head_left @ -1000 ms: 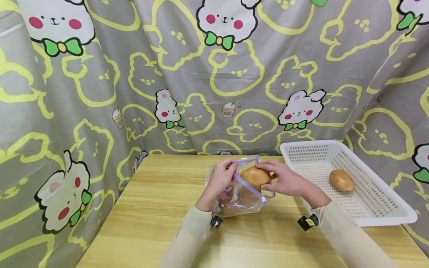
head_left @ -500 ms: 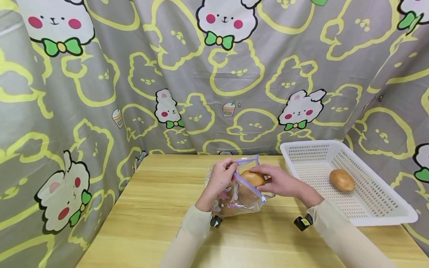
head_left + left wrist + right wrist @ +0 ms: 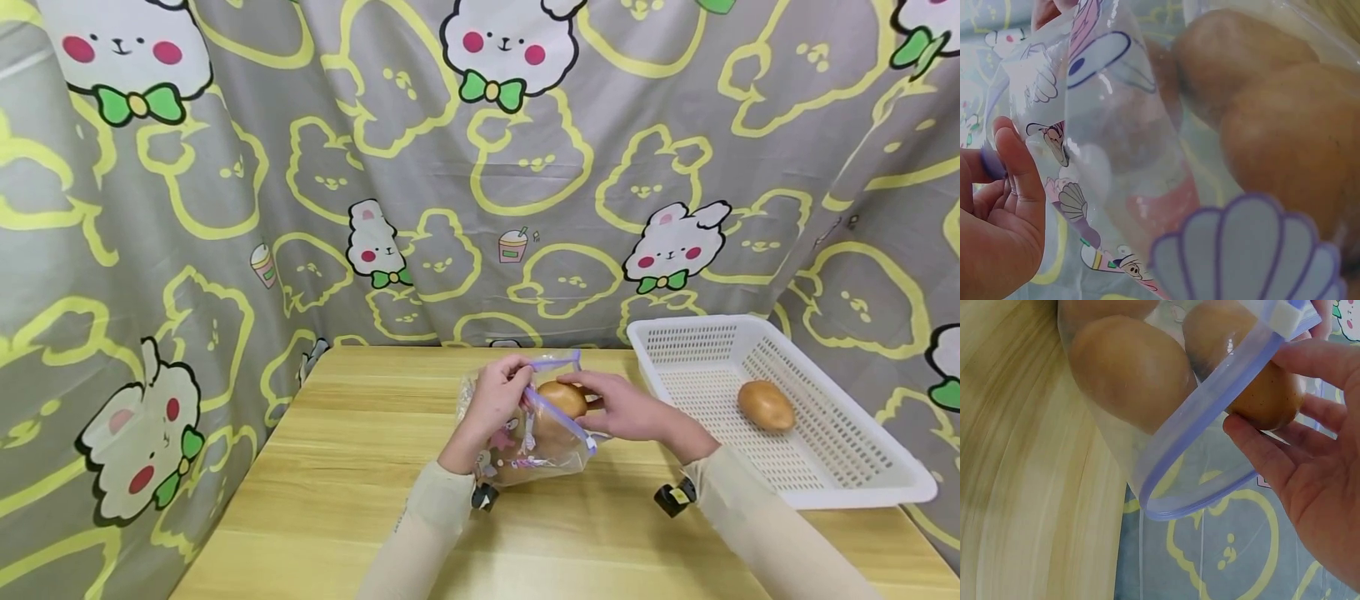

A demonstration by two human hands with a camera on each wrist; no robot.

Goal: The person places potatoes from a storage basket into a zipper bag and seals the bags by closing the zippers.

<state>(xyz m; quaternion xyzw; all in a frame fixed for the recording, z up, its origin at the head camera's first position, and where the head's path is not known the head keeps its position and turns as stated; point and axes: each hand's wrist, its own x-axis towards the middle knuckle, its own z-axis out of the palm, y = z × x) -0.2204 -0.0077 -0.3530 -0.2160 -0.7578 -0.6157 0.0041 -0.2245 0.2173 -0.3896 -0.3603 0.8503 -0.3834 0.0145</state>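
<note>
A clear zip bag with a purple zip edge and cartoon prints lies on the table. My left hand pinches the rim of its mouth between thumb and fingers. My right hand holds a smooth brown potato partly inside the bag's opening. In the right wrist view, fingers and thumb lie round this potato, next to the white zip slider. More potatoes show through the plastic. Through the bag in the left wrist view, large brown potatoes appear close up.
To the right stands a white slotted plastic basket with a single potato in it. The wooden table reaches back to a grey cartoon-print curtain.
My right hand has moved left, and the potato has gone farther into the bag. The left hand keeps its hold on the rim.
</note>
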